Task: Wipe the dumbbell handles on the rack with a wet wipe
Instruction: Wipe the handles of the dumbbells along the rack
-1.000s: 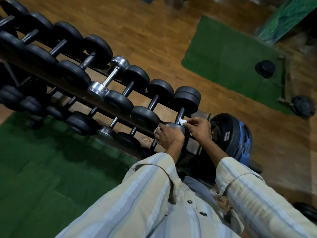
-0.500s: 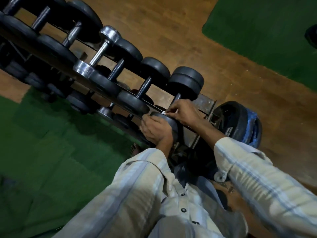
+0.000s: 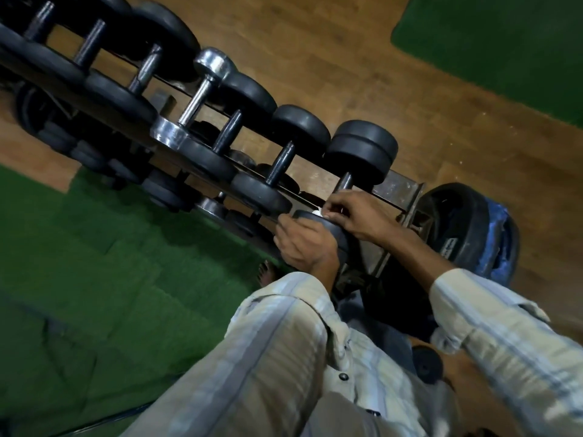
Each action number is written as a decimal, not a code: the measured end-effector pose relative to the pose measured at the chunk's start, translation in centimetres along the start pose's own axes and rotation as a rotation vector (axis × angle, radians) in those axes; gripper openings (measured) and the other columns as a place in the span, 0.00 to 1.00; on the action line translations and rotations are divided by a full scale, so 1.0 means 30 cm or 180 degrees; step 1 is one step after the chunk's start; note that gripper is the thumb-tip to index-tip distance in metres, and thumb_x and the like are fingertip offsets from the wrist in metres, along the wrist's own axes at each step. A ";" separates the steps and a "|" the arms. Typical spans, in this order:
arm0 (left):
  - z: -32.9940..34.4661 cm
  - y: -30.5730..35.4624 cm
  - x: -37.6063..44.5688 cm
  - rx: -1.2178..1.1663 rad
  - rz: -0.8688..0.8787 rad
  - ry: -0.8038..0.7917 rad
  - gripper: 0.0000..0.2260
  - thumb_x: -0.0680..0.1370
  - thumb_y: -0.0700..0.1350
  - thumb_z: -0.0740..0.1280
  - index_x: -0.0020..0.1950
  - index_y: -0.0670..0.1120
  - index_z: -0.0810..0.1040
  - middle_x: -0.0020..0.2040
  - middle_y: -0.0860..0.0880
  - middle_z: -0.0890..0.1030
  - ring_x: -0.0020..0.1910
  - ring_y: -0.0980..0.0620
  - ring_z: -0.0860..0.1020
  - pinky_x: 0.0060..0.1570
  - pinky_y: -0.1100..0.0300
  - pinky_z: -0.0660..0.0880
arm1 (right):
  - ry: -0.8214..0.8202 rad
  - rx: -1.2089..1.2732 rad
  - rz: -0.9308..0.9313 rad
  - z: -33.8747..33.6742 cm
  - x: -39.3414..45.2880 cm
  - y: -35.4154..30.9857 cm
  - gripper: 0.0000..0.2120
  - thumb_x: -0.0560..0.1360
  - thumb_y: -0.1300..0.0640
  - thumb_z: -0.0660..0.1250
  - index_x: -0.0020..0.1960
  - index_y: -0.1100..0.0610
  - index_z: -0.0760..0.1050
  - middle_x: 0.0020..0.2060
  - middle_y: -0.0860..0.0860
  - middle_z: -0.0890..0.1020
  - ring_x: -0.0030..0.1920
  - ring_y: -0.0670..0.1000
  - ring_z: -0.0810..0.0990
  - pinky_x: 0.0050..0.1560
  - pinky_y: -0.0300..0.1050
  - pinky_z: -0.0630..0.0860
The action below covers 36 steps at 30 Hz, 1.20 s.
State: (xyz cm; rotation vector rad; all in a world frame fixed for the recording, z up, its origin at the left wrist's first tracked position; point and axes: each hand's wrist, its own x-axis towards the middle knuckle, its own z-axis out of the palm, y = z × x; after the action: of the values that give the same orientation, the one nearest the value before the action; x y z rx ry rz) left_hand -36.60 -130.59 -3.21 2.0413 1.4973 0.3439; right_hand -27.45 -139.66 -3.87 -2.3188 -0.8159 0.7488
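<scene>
Both hands at rack-end black rubber dumbbell (image 3: 353, 184): left hand (image 3: 301, 242) grips near head; right hand (image 3: 350, 212) pinches small white wet wipe (image 3: 316, 212) against handle.

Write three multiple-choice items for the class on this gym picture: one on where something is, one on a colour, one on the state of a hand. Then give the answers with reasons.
1. Where is the shiny chrome dumbbell?
A. On the rack's upper row, among the black ones
B. On the green mat
C. In the person's lap

2. What colour is the mat beside the dark metal rack?
A. Red
B. Green
C. Grey

3. What is the right hand doing?
A. Hanging free at the side
B. Lying flat on the floor
C. Pinching a small white wipe at the end black dumbbell

Answers:
1 A: it rests across the upper rails between black dumbbells.
2 B: the mat is plainly green.
3 C: its fingers curl round a bit of white at the handle's base, while the left hand holds the near weight head.
</scene>
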 end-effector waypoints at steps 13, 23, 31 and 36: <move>0.005 -0.004 0.004 0.0219 -0.0032 -0.0200 0.17 0.78 0.49 0.51 0.53 0.41 0.75 0.50 0.40 0.80 0.50 0.37 0.77 0.49 0.47 0.72 | 0.0660 0.1756 0.2279 0.097 -0.055 0.018 0.07 0.70 0.58 0.77 0.35 0.56 0.84 0.32 0.45 0.85 0.37 0.46 0.81 0.42 0.43 0.78; 0.008 -0.006 0.006 0.0208 0.0038 -0.0202 0.15 0.77 0.47 0.52 0.51 0.41 0.75 0.49 0.39 0.80 0.48 0.37 0.77 0.46 0.47 0.73 | 0.0511 0.2319 0.2531 0.128 -0.041 0.050 0.11 0.71 0.75 0.71 0.44 0.61 0.80 0.34 0.52 0.82 0.26 0.35 0.77 0.28 0.28 0.72; 0.020 -0.008 0.011 0.0226 0.0081 -0.0112 0.15 0.77 0.47 0.53 0.51 0.40 0.75 0.49 0.38 0.80 0.48 0.36 0.77 0.48 0.46 0.73 | 0.0470 0.3214 0.2625 0.103 -0.036 0.043 0.14 0.65 0.74 0.65 0.46 0.59 0.77 0.28 0.51 0.77 0.28 0.47 0.73 0.25 0.36 0.68; 0.021 -0.006 0.006 0.0209 0.0080 -0.0111 0.13 0.77 0.46 0.55 0.51 0.40 0.75 0.49 0.38 0.80 0.48 0.36 0.77 0.47 0.46 0.74 | 0.0128 0.3628 0.2472 0.086 -0.014 0.000 0.04 0.60 0.64 0.66 0.35 0.61 0.73 0.28 0.54 0.74 0.26 0.45 0.68 0.27 0.38 0.62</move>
State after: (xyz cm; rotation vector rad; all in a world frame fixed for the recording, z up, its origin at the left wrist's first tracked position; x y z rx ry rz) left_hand -36.36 -130.59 -3.85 2.1082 1.4812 0.2710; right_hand -29.43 -139.12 -5.50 -1.4824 0.5319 1.0778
